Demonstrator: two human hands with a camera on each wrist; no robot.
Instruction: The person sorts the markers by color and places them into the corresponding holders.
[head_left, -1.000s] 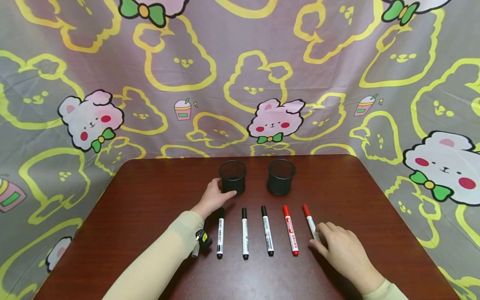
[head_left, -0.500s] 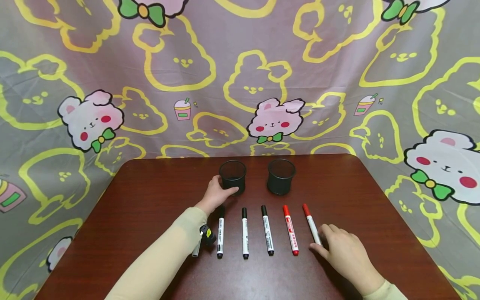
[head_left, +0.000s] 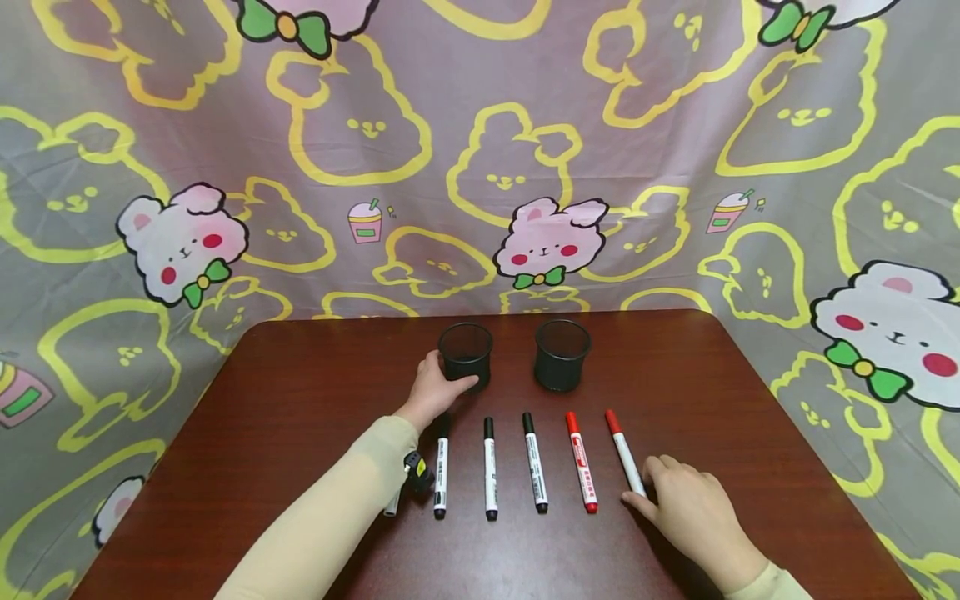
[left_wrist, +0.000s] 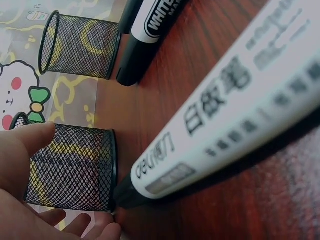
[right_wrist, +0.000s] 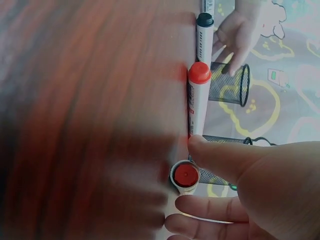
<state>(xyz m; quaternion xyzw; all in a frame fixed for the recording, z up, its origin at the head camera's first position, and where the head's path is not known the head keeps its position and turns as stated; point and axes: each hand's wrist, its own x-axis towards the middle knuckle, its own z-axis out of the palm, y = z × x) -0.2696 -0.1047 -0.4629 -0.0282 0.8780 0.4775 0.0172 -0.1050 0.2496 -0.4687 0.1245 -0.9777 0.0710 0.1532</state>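
Note:
In the head view my left hand (head_left: 435, 390) is at the left black mesh pen cup (head_left: 467, 357), thumb across its front and fingers around its left side. The left wrist view shows that cup (left_wrist: 72, 167) between thumb and fingers. My right hand (head_left: 693, 512) is at the lower end of the rightmost red-capped marker (head_left: 626, 454), which lies on the table. In the right wrist view, thumb and loosely bent fingers stand on either side of the marker's red end (right_wrist: 186, 175), with small gaps showing. Beside it lies another red marker (head_left: 582, 461).
A second mesh pen cup (head_left: 562, 357) stands to the right of the first. Black-capped markers (head_left: 491, 468) lie in a row on the brown table (head_left: 315, 358); one end (head_left: 391, 506) shows under the left wrist. A patterned curtain (head_left: 420, 250) surrounds the table's back and sides.
My left hand has shifted slightly right and up, its thumb further across the cup. My right hand has edged slightly down and right, baring more of the red marker. Cups and markers stay put.

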